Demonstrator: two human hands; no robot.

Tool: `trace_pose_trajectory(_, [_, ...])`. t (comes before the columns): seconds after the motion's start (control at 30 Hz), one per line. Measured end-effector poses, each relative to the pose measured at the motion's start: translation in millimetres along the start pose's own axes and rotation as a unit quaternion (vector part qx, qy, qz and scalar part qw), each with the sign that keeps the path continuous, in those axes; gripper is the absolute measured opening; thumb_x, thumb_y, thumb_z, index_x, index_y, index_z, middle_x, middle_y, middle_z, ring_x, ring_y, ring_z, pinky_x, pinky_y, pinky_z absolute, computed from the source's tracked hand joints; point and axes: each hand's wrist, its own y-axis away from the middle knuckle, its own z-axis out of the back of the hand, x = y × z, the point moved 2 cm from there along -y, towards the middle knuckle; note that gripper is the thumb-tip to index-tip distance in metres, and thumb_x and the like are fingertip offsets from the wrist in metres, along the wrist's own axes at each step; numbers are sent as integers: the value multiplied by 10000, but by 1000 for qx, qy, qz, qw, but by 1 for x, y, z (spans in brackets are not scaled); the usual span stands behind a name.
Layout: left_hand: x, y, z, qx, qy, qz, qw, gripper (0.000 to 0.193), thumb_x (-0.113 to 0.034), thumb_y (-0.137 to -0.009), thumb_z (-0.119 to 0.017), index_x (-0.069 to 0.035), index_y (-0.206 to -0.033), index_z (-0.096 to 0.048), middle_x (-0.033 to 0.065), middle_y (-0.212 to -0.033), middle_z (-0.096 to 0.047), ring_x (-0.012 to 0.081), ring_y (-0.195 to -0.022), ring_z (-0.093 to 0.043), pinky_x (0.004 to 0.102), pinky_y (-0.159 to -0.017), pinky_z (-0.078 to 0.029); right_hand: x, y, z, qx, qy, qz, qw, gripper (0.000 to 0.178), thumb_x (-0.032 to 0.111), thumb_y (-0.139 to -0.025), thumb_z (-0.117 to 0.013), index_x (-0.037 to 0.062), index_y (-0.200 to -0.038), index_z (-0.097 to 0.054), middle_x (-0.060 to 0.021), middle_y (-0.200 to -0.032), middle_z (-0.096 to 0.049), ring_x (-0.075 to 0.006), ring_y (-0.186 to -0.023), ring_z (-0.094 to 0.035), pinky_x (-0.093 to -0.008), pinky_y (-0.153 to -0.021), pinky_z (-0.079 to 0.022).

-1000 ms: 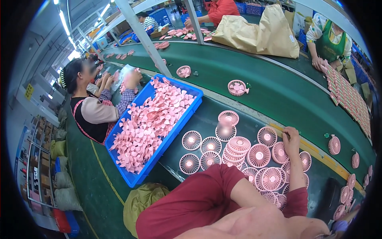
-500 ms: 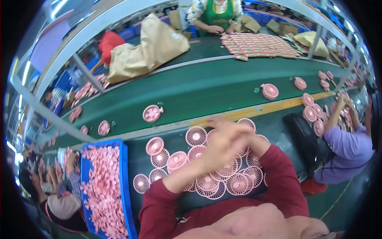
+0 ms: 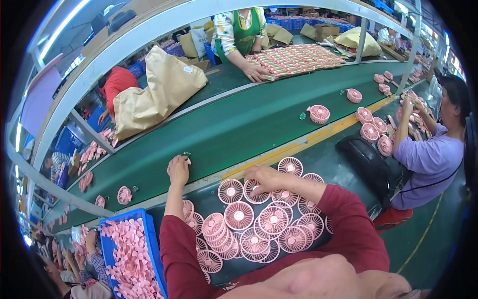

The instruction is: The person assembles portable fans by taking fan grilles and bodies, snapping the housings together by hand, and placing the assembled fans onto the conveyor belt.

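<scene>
My left hand [image 3: 178, 171] reaches over the green conveyor belt, fingers curled down around a part that it mostly hides. A small green and white bit [image 3: 187, 158] sticks out beside the fingertips, like the ones on the pink fan housings along the belt. At the far edge of my worktable, my right hand [image 3: 262, 178] bends over a round pink fan grille [image 3: 257, 195], thumb and fingers on its rim. Many more grilles, such as a large one [image 3: 238, 216], lie in overlapping piles between my forearms.
A blue bin [image 3: 151, 239] of small pink fan blades stands left. The belt [image 3: 239, 134] carries pink fan housings [image 3: 319, 114]. Opposite, a person in a green apron [image 3: 244, 37] touches rows of pink parts. A black bag [image 3: 371, 164] and a person in purple [image 3: 430, 159] are right.
My hands, crossing over the grilles before, have parted. The left has moved out to the belt where a pink fan housing lay; the right has settled on a grille. The view has turned.
</scene>
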Motion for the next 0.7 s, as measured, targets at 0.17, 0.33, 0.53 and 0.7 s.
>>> trace_pose_trajectory(0.17, [2,-16,9,144,-18,104,984,236,-184,-917,-544,-163,-1090,-704,68,-1104,-671,313,-1128,-563,530,-935,-433,-8,2,6,-44,-77,-34,995,312,226,-740,-778,42,-982,-708,-139,-1045,-678,-333,-1011,-629,-424,-886,-493])
trace_pose_trajectory(0.33, [27,-7,18,132,-97,85,983,176,-235,-889,-628,-100,-992,-584,115,-1013,-686,336,-1041,-621,526,-890,-456,5,3,18,-113,-91,-31,989,226,195,-797,-747,42,-962,-736,-121,-1063,-706,-305,-1010,-657,-395,-899,-514])
trace_pose_trajectory(0.53, [44,24,37,0,133,156,979,216,-224,-942,-588,-58,-1028,-481,218,-858,-689,414,-824,-673,483,-695,-519,5,4,23,-155,-294,-89,939,138,80,-855,-710,2,-937,-631,-81,-966,-707,-129,-885,-657,-280,-767,-537])
trace_pose_trajectory(0.7, [30,72,47,-144,445,292,834,340,-275,-1006,-545,27,-1127,-644,69,-945,-682,100,-854,-622,275,-731,-509,41,-33,37,-243,-435,-42,866,197,46,-853,-733,39,-903,-542,-89,-979,-692,-89,-878,-643,-248,-745,-544])
